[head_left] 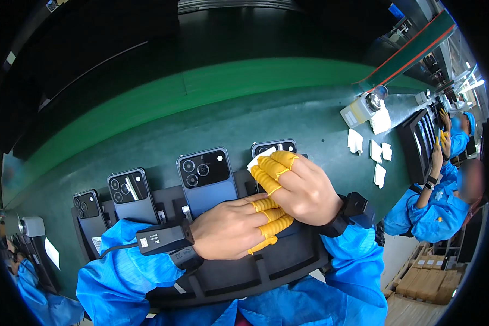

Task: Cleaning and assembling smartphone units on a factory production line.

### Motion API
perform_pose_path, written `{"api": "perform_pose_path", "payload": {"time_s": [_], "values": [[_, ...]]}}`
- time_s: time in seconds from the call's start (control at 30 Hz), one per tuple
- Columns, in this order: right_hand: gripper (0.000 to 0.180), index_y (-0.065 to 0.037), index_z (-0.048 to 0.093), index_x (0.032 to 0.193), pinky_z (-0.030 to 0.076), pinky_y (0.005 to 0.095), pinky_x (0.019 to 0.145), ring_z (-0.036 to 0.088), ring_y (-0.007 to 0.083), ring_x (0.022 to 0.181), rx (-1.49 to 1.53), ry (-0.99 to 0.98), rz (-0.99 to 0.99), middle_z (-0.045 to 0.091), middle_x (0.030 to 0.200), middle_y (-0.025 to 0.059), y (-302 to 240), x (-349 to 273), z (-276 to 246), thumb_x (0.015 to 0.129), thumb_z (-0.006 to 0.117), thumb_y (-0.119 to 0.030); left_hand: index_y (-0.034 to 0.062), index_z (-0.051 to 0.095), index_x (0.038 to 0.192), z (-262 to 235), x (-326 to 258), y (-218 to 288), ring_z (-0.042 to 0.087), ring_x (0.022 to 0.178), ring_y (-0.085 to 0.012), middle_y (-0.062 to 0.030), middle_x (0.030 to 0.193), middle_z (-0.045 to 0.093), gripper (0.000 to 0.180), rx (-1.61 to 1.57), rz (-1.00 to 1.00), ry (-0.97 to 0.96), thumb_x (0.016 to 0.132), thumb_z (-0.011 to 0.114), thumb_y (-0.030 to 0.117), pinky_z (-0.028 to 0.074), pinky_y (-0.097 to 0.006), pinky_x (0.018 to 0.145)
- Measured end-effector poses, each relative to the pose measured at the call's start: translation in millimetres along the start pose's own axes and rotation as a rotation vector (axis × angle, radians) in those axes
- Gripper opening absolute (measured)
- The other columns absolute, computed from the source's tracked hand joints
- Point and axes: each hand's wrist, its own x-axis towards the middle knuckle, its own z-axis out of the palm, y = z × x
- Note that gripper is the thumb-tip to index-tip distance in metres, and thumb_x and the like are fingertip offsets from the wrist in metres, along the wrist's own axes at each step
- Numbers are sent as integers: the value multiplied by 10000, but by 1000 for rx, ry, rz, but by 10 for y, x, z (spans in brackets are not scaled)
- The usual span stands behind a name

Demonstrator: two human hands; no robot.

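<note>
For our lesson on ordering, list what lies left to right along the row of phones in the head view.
Small black phone → dark blue phone → larger blue phone → dark phone partly under the right hand with yellow finger cots → white paper slips on the green table.

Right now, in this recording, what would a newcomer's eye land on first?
The two hands at centre stand out first, with yellow finger covers: the right hand presses a white cloth on the rightmost phone, and the left hand lies just below it. Next comes the row of phones lying camera-side up in a black tray, with the blue phone the most prominent.
</note>
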Motion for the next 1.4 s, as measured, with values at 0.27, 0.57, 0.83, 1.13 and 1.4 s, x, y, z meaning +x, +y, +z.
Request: {"api": "perform_pose_path", "payload": {"time_s": [0.27, 0.57, 0.83, 1.13, 1.4], "values": [[258, 21, 667, 810, 503, 342, 711, 559, 252, 803, 36, -162, 62, 530, 793, 77, -87, -36, -222, 604, 622, -128, 41, 617, 1212, 20, -6, -3, 590, 1130, -247, -104, 1191, 627, 402, 10, -9, -5, 868, 616, 250, 363, -390, 1125], [312, 4, 688, 868, 527, 356, 830, 608, 271, 945, 45, 61, 51, 630, 927, 99, 5, 115, -72, 574, 634, -89, 40, 608, 1228, 22, 4, 7, 575, 1160, -265, -111, 1208, 621, 413, 23, 10, 18, 872, 605, 249, 349, -392, 1136], [251, 0, 673, 849, 519, 369, 799, 571, 280, 838, 35, 33, 95, 567, 806, 105, -3, 88, 22, 617, 640, -90, 45, 601, 1245, 20, 4, 14, 565, 1176, -272, -109, 1218, 618, 428, 37, -12, 12, 869, 602, 251, 358, -389, 1129], [133, -19, 625, 736, 500, 363, 716, 544, 296, 735, 17, -26, 281, 535, 712, 103, -85, 42, -108, 603, 629, -26, 41, 603, 1236, 47, 15, -5, 579, 1156, -238, -110, 1222, 618, 425, 29, -7, -6, 867, 606, 250, 345, -383, 1141], [226, -1, 661, 781, 492, 380, 687, 564, 311, 741, 117, -82, 355, 580, 752, 122, 43, -110, -323, 558, 642, 33, 41, 595, 1237, 65, 3, -14, 560, 1193, -220, -93, 1254, 603, 422, -15, -7, 37, 858, 610, 227, 344, -391, 1142]]}}
